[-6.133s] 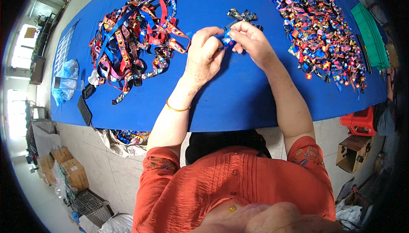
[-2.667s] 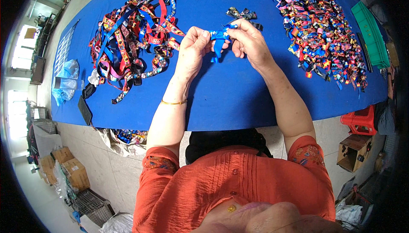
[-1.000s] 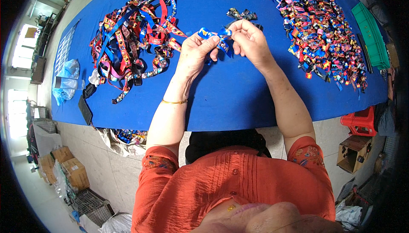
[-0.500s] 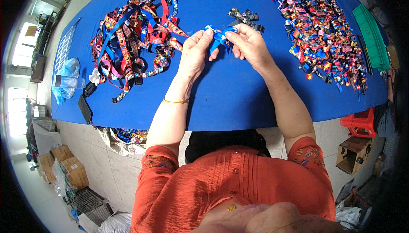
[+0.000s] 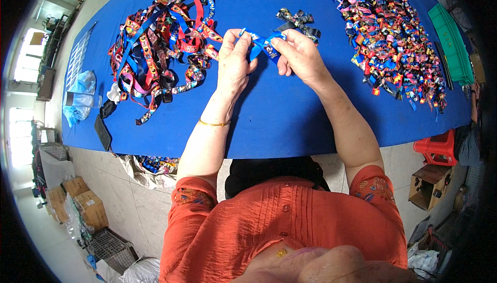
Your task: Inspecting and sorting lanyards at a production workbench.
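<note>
A short blue printed ribbon (image 5: 263, 45) is stretched between my hands above the blue-covered table, crossing over itself in the middle with its tails hanging down. My left hand (image 5: 235, 60) pinches one side of it between thumb and fingers. The other side is pinched in my right hand (image 5: 300, 56). Just beyond my right hand lies a small bunch of dark patterned ribbon pieces (image 5: 297, 21). To the left of my left hand spreads a tangled heap of long printed ribbons (image 5: 150, 50) in red, blue, black and purple.
Rows of small colourful ribbon pieces (image 5: 388, 34) cover the table's right side, beside a green plastic crate (image 5: 450, 45). Clear blue plastic bags (image 5: 82, 96) lie at the left edge. A red stool (image 5: 437, 148) stands right of the blue table (image 5: 290, 127), cardboard boxes (image 5: 88, 208) lower left.
My hands have drawn slightly apart, the left moving a little left. The ribbon's loops have been pulled out into a flatter crossing.
</note>
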A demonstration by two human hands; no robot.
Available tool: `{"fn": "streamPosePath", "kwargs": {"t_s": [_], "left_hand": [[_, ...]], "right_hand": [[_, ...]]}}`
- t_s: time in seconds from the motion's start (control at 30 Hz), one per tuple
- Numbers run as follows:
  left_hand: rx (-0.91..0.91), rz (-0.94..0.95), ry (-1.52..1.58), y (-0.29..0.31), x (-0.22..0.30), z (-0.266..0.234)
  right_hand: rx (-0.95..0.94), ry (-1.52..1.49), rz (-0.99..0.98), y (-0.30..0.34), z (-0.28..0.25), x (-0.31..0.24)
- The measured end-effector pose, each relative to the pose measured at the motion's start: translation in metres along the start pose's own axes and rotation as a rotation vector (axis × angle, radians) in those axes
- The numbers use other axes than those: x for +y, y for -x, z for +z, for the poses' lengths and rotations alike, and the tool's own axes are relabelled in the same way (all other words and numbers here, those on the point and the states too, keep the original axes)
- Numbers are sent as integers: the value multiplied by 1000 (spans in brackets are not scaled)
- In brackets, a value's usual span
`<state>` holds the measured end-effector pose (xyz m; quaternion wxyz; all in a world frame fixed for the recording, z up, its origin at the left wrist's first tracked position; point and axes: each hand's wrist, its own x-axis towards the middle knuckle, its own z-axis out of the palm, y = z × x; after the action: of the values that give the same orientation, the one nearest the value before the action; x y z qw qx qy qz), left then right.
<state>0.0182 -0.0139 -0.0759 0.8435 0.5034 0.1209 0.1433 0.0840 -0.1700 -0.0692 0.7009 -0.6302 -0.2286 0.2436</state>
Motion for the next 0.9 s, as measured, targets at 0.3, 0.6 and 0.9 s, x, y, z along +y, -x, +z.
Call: {"fn": "streamPosePath", "kwargs": {"t_s": [0.3,0.6,0.9], "left_hand": [[-27,18,-72,-3,0,-5],[-41,290,-459,5,-7,-1],[-199,26,-182,3,-2,-8]], "right_hand": [[37,-8,-24,0,-2,0],[65,101,-64,1,-3,-4],[-65,-49,-79,5,-3,-14]]}}
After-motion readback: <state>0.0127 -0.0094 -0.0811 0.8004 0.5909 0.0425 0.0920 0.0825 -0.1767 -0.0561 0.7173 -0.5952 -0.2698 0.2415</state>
